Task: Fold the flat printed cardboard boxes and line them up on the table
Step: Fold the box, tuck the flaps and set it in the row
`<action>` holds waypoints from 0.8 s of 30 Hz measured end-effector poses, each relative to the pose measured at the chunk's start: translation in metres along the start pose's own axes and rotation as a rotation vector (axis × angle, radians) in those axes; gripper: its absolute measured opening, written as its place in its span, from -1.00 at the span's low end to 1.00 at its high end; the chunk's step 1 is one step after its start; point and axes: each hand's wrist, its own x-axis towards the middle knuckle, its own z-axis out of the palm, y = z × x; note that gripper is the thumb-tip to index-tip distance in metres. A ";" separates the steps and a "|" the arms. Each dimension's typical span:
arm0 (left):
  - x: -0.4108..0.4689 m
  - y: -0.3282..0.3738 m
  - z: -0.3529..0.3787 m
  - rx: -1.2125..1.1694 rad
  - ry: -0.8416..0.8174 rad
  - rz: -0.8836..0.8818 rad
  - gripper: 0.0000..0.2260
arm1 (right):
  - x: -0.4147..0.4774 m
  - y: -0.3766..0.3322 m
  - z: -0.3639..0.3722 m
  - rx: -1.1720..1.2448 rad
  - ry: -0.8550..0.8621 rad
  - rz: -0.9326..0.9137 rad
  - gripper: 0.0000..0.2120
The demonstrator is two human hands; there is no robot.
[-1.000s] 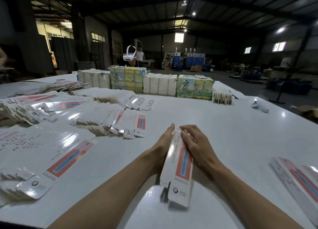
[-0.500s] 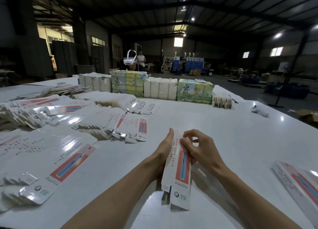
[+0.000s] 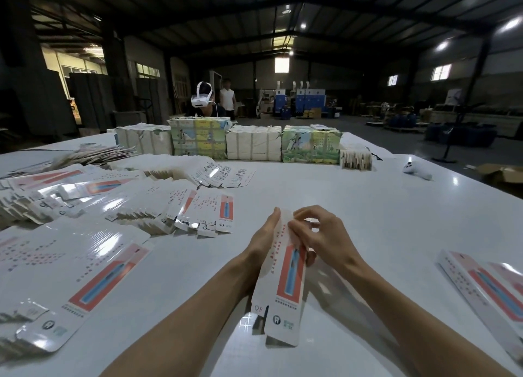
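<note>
A long white carton with a red and blue panel point(image 3: 285, 286) stands partly opened on the white table point(image 3: 353, 207), its near end resting on the surface. My left hand point(image 3: 264, 236) lies flat against its left side with straight fingers. My right hand point(image 3: 314, 232) curls over its far end, fingertips pinching the top flap. Flat printed blanks point(image 3: 85, 266) lie fanned out in stacks on the left. Folded cartons point(image 3: 486, 289) lie at the right edge.
Bundled packs of printed and plain stock point(image 3: 254, 143) form a row across the far side of the table. A small white device point(image 3: 417, 170) lies at the far right. A person wearing a headset point(image 3: 202, 100) sits behind the bundles.
The carton's far end has lifted off the table and its body has opened up. My right hand went from lying flat on it to curling round its top flap.
</note>
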 end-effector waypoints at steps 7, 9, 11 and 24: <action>-0.003 0.003 0.001 0.047 -0.085 0.059 -0.45 | 0.006 -0.005 -0.014 0.153 -0.120 0.162 -0.67; -0.002 0.003 0.002 0.039 -0.121 0.091 -0.44 | 0.006 -0.003 -0.016 0.252 -0.124 0.171 -0.66; -0.002 0.004 0.004 0.014 -0.164 0.100 -0.45 | 0.007 0.000 -0.016 0.394 -0.147 0.204 -0.67; 0.009 0.002 0.011 -0.604 -0.268 -0.197 -0.63 | 0.002 -0.007 0.001 0.794 -0.089 0.364 -0.68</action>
